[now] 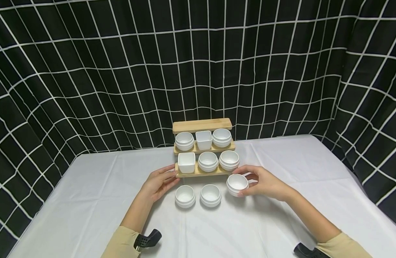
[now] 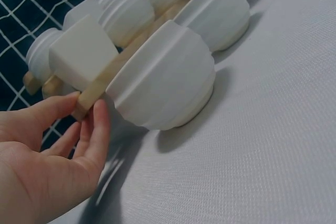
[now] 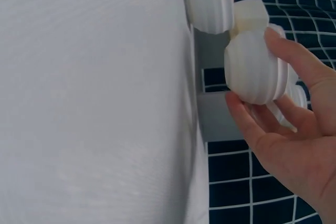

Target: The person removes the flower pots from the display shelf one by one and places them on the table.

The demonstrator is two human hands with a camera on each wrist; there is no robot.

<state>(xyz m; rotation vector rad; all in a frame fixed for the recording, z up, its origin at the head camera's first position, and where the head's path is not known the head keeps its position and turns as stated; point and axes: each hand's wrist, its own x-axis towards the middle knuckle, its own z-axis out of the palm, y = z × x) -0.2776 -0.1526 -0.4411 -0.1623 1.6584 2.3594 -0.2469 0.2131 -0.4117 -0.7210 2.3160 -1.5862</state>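
Observation:
My right hand (image 1: 265,182) holds a small round white bowl (image 1: 237,183) between thumb and fingers, in front of the right end of a tiered wooden rack (image 1: 202,125). In the right wrist view this ribbed bowl (image 3: 254,69) appears side-on, off the white cloth. My left hand (image 1: 158,183) pinches the left end of the rack's lowest board (image 2: 94,88), thumb on one side and fingers on the other. That board carries a square bowl (image 1: 186,163) and two round bowls. Two more round bowls, left (image 1: 185,197) and middle (image 1: 210,196), sit on the cloth in front.
The upper board holds a round bowl (image 1: 184,141), a square bowl (image 1: 203,140) and another round bowl (image 1: 222,138). White cloth (image 1: 88,208) covers the table. A black curtain with white grid lines (image 1: 198,64) hangs behind and at both sides.

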